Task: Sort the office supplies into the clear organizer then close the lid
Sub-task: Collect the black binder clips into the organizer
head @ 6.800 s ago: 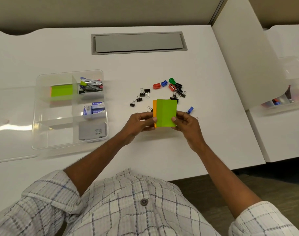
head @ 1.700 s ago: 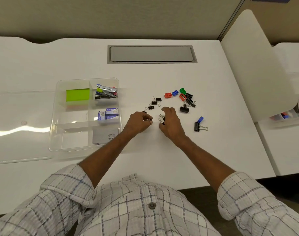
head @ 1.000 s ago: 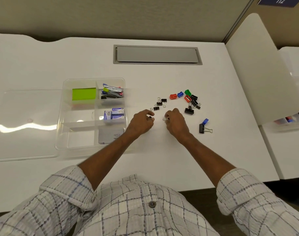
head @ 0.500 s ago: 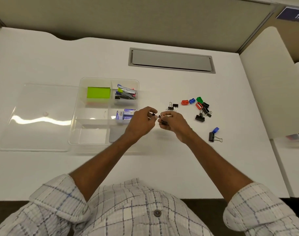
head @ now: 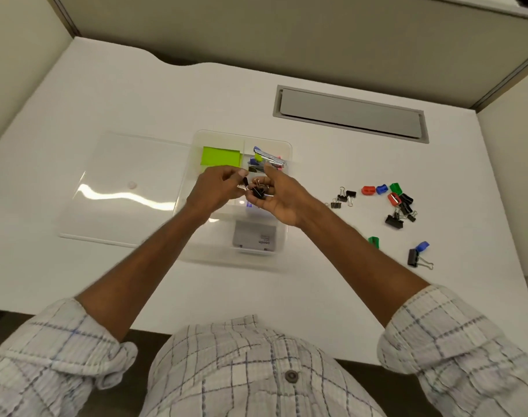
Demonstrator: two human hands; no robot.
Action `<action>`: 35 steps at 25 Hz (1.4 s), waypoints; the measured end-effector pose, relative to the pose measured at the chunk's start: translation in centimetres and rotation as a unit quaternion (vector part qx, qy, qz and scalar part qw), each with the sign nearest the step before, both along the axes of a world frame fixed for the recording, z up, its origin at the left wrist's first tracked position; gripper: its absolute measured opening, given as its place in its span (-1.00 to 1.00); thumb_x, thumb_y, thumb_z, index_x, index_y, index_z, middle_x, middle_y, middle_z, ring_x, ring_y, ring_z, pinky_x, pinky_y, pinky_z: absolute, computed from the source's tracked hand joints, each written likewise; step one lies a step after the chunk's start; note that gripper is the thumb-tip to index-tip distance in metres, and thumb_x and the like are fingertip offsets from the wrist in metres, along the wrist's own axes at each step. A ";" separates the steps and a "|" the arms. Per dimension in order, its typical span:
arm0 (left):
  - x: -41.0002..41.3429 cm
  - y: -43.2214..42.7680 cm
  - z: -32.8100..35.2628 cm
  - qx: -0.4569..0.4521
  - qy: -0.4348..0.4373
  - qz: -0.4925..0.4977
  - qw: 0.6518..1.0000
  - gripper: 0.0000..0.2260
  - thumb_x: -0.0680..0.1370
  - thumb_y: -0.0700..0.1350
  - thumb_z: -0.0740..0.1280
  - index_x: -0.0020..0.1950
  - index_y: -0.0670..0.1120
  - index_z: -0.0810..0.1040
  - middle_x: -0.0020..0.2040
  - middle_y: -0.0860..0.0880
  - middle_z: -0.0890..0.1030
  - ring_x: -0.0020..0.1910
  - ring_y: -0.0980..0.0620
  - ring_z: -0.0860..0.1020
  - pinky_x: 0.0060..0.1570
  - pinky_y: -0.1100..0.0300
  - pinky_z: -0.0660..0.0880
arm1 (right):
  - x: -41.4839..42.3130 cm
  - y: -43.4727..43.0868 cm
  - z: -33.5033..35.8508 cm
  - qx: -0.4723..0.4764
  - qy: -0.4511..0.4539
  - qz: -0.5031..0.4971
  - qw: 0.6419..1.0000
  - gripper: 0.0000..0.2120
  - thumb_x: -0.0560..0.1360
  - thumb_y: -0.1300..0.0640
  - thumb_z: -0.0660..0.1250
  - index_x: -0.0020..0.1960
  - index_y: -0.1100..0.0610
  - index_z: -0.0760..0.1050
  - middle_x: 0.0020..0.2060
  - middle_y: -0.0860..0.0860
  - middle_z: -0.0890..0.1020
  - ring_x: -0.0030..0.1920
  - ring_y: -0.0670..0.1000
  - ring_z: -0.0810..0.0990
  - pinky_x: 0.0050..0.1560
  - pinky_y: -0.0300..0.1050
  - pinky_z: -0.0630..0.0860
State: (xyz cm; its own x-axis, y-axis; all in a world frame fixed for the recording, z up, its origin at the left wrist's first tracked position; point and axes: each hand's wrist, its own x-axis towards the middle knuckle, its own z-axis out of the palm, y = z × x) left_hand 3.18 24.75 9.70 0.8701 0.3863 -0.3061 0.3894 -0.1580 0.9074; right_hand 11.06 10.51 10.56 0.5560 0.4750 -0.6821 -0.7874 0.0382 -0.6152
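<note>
The clear organizer (head: 283, 149) sits on the white desk, its lid (head: 121, 191) lying flat to its left. Inside are green sticky notes (head: 220, 156), staplers (head: 267, 159) and a grey box (head: 255, 237). Both hands hover over the organizer's middle. My left hand (head: 216, 188) pinches a small black binder clip. My right hand (head: 282, 192) cups several small black binder clips (head: 258, 191). More binder clips (head: 342, 198) and coloured sharpeners (head: 386, 192) lie on the desk to the right.
A grey cable hatch (head: 350, 114) is set into the desk behind. One black binder clip (head: 416, 258) with a blue sharpener (head: 422, 245) and a green sharpener (head: 373, 241) lie near the right. Partition walls bound the desk at back and sides.
Both hands gathered small binder clips off the desk and carried them left, from beside the organizer to above it. The camera view tilted and shifted.
</note>
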 end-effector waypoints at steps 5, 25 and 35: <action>-1.2 4.8 -0.9 0.024 0.011 0.017 0.999 -0.82 0.57 -0.22 0.39 0.16 -0.15 0.67 0.03 -0.20 0.71 0.00 -0.16 0.71 0.19 -0.01 0.60 | -0.6 5.3 -0.3 -0.006 -0.004 0.023 1.000 -0.71 0.64 -0.01 0.28 0.04 0.25 0.46 0.01 0.19 0.49 0.04 0.16 0.55 0.12 0.06 0.64; -0.8 4.7 -2.5 0.237 -0.051 -0.138 0.960 -0.78 0.60 -0.16 0.35 0.23 -0.09 0.66 0.20 -0.04 0.67 0.14 0.01 0.62 0.16 0.25 0.47 | -3.8 -0.5 -1.6 -0.242 -0.407 0.146 0.869 -0.61 0.52 0.38 0.26 0.26 0.10 0.59 0.26 -0.01 0.63 0.31 -0.03 0.54 0.34 -0.09 0.46; 2.5 -6.6 -1.7 0.211 -0.085 -0.230 0.946 -0.75 0.59 -0.04 0.36 0.26 -0.01 0.64 0.25 0.05 0.64 0.26 0.07 0.55 0.26 0.19 0.44 | -2.0 -12.0 -2.6 -0.304 -0.435 0.089 0.843 -0.67 0.55 0.31 0.34 0.29 0.10 0.57 0.32 -0.03 0.58 0.32 -0.06 0.51 0.24 -0.31 0.43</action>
State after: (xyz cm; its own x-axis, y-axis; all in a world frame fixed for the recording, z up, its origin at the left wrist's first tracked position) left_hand 5.65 18.13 7.98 0.9987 0.0116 -0.0503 0.0461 -0.6375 0.7691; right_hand 9.01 -1.46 7.93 0.9280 0.3139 -0.2009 0.0120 -0.5638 -0.8258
